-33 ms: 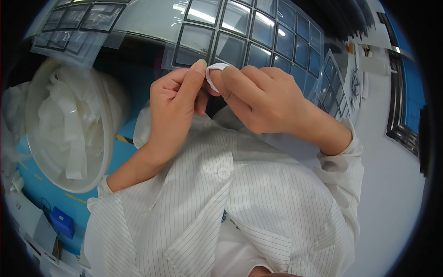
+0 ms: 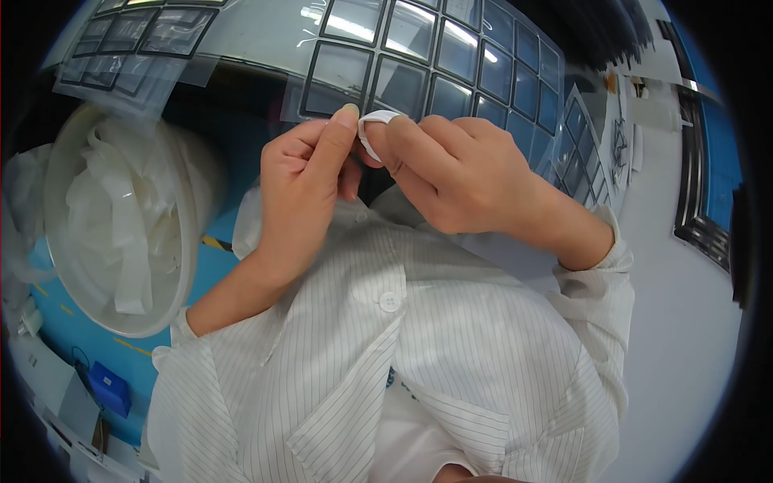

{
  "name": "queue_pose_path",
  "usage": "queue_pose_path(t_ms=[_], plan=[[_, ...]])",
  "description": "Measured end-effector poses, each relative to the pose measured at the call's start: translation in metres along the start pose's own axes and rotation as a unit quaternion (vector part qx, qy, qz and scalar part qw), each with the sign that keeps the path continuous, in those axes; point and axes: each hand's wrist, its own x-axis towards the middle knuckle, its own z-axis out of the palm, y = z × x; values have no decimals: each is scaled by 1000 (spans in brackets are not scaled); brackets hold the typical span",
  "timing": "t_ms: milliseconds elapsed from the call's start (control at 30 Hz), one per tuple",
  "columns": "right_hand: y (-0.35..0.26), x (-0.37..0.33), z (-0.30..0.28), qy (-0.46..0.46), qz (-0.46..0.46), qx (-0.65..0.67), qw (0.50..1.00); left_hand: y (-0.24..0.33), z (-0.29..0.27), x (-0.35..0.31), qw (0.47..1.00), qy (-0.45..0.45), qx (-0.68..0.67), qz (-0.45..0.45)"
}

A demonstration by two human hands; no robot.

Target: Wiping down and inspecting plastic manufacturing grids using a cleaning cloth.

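Observation:
My left hand (image 2: 302, 189) and my right hand (image 2: 459, 173) meet in front of my chest, fingertips together. Between them is a small white curled strip (image 2: 374, 129), looped like a ring around my right fingertip. My left thumb and forefinger pinch its left side. Just beyond the hands lies a clear sheet (image 2: 419, 56) carrying a grid of dark square frames. Most of the strip is hidden by my fingers.
A round white bin (image 2: 60, 266) full of white strips stands at my left. More gridded sheets lie at the far left (image 2: 129, 32) and the right (image 2: 576, 153). A small blue box (image 2: 109, 388) sits low at the left. My white striped coat (image 2: 403, 346) fills the lower middle.

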Motion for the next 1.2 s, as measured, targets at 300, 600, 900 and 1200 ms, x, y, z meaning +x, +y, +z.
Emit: queue_pose_path(t_ms=[300, 600, 900, 1200], plan=[[-7, -2, -14, -53, 13, -2, 999, 4, 4, -2, 1000, 11, 11, -16], [-13, -16, -30, -105, 96, 153, 978, 4, 2, -1, 999, 11, 13, -37], [-6, -15, -34, -83, 137, 182, 970, 5, 2, -1, 998, 24, 21, -63], [-8, -11, -24, -4, 121, 168, 978, 11, 7, 1, 990, 27, -65, -123]])
